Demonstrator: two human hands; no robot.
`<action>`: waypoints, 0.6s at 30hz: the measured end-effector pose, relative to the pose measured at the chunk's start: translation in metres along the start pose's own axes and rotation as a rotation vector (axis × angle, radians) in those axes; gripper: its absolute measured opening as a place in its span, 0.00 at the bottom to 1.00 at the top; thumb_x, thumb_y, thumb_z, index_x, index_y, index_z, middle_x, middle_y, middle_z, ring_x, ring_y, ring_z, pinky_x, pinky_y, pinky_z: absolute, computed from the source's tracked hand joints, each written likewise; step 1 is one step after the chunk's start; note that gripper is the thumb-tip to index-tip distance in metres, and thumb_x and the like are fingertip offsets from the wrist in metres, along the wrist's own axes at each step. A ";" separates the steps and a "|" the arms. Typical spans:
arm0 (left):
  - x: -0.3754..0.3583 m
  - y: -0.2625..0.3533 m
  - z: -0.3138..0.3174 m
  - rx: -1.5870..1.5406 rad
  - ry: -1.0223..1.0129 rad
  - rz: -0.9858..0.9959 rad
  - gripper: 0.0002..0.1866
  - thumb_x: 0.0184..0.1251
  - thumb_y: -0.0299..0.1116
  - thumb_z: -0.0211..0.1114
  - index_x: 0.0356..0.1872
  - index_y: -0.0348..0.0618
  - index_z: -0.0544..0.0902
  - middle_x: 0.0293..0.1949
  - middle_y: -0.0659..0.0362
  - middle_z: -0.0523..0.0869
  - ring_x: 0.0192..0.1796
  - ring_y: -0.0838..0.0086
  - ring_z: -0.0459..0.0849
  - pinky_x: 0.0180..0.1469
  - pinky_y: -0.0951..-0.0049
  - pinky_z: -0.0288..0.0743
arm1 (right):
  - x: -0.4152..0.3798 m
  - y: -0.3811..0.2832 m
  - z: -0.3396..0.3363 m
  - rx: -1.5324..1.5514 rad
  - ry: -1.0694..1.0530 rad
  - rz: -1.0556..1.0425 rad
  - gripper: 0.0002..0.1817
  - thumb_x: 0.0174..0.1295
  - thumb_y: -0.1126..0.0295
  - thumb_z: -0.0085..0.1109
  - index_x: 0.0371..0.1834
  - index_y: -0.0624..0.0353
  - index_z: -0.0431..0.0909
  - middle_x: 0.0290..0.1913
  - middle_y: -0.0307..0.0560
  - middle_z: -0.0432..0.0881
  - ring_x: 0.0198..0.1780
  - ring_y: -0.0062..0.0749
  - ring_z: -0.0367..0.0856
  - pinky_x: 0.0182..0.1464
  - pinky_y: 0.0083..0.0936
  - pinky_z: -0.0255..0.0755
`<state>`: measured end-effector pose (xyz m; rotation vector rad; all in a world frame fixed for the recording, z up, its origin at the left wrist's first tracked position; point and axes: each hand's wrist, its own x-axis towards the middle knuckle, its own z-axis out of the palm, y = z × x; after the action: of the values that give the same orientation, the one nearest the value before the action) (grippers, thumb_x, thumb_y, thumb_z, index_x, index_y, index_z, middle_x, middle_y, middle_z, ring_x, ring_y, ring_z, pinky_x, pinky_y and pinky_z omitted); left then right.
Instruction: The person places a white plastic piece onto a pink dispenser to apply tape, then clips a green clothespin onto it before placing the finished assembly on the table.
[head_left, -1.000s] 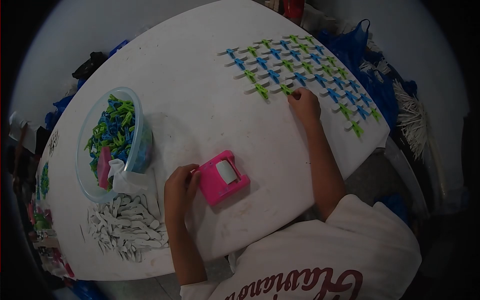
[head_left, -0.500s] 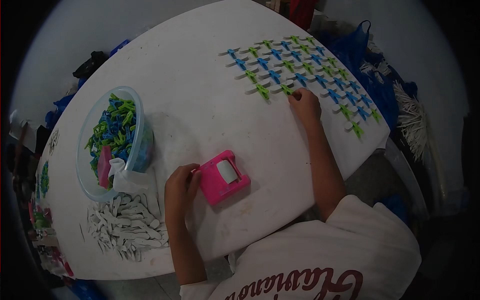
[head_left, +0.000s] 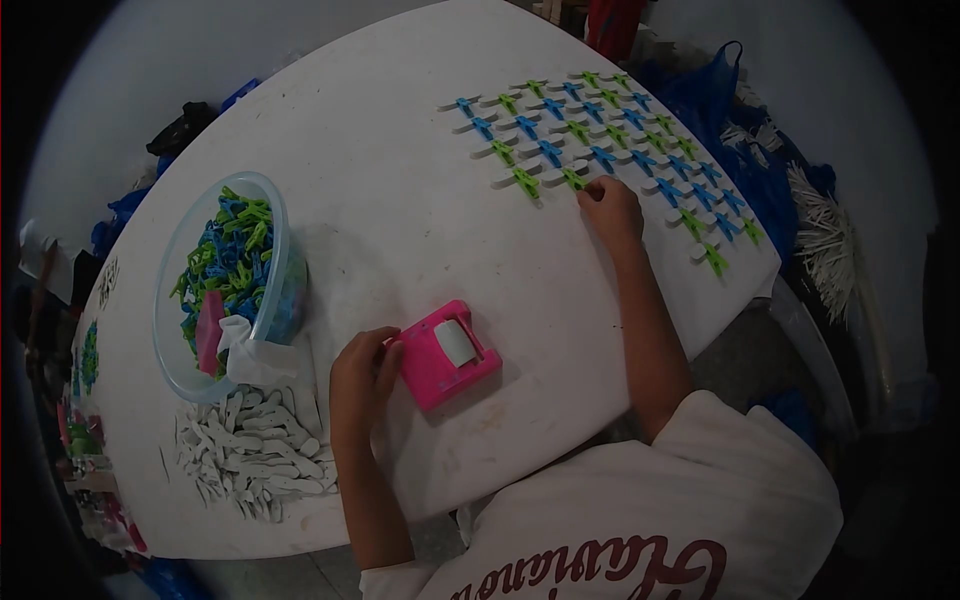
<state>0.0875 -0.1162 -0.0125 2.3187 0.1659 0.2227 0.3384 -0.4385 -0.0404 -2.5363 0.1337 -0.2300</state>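
My right hand (head_left: 612,210) is at the near row of the laid-out clips, with thumb and fingertips pinched on the end of a green clothespin (head_left: 573,179). That clothespin has a pale grey strip across it, like its neighbours. My left hand (head_left: 362,375) rests on the table beside a bright pink tape-dispenser-like device (head_left: 430,372) with a white roll (head_left: 456,343) in it. Its thumb and index finger are apart, and the fingertips touch or nearly touch the device's left edge; nothing is gripped.
A clear plastic tub (head_left: 165,330) of loose green and blue clothespins stands at the left. In front of it lies a heap of grey-white strips (head_left: 255,455). Rows of blue and green clips (head_left: 608,128) cover the table's far right. Blue bags (head_left: 700,95) lie beyond its edge.
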 end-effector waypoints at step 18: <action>0.000 0.000 0.000 -0.001 -0.017 -0.012 0.11 0.71 0.28 0.65 0.50 0.35 0.84 0.38 0.52 0.88 0.37 0.71 0.87 0.43 0.72 0.81 | -0.003 -0.004 -0.004 0.000 -0.015 0.000 0.12 0.61 0.62 0.70 0.42 0.58 0.86 0.43 0.49 0.87 0.43 0.39 0.87 0.47 0.34 0.80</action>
<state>0.0879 -0.1159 -0.0124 2.3176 0.1710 0.1976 0.3352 -0.4372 -0.0351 -2.5380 0.1277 -0.2107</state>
